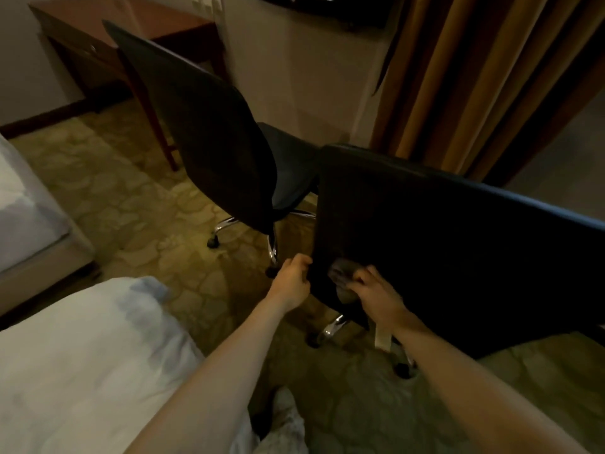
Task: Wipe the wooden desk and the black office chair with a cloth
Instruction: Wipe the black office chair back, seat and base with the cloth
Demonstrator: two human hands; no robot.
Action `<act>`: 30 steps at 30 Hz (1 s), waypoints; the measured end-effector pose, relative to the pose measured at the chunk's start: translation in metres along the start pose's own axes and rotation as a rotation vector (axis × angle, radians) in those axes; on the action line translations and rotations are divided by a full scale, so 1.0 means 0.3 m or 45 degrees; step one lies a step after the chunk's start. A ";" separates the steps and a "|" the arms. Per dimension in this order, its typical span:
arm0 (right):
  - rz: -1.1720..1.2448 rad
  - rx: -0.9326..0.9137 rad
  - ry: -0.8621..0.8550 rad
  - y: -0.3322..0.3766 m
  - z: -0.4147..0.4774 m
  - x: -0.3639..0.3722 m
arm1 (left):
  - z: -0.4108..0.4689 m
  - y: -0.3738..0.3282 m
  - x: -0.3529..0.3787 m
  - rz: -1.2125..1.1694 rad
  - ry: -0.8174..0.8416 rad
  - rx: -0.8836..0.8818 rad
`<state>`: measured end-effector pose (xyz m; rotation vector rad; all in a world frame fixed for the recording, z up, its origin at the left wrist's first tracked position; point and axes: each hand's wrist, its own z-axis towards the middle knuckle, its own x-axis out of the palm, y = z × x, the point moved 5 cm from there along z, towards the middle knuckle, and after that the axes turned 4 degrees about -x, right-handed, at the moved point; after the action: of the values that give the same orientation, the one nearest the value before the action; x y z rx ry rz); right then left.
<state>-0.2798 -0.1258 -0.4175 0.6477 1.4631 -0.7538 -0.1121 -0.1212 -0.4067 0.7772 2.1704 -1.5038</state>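
A black office chair stands close in front of me, its backrest facing me. My left hand grips the backrest's lower left edge. My right hand holds a dark, crumpled cloth against the low part of the backrest. A second black office chair stands further back, by the wooden desk at the upper left.
White bedding fills the lower left and another bed sits at the left edge. Brown curtains hang at the upper right. Patterned carpet covers the floor. Chrome chair legs with castors stick out below the near chair.
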 end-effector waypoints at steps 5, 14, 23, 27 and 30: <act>-0.159 -0.290 -0.536 0.028 0.124 -0.168 | 0.090 -0.069 -0.002 -0.466 -0.101 0.110; -0.123 -0.165 0.240 0.008 0.147 0.238 | 0.287 0.082 0.206 -0.369 0.119 -0.302; 0.206 0.061 0.256 0.027 -0.002 0.184 | 0.247 0.070 0.241 -0.177 0.160 -0.358; 0.231 -0.043 -0.017 0.035 0.059 0.040 | 0.200 -0.004 0.192 -0.171 -0.017 -0.346; 0.084 -0.185 -0.277 0.040 0.106 -0.074 | 0.196 -0.064 0.087 -0.253 -0.132 -0.339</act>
<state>-0.2497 -0.1420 -0.3954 0.4850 1.2777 -0.6393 -0.1443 -0.1756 -0.4289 0.3975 2.3595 -1.2735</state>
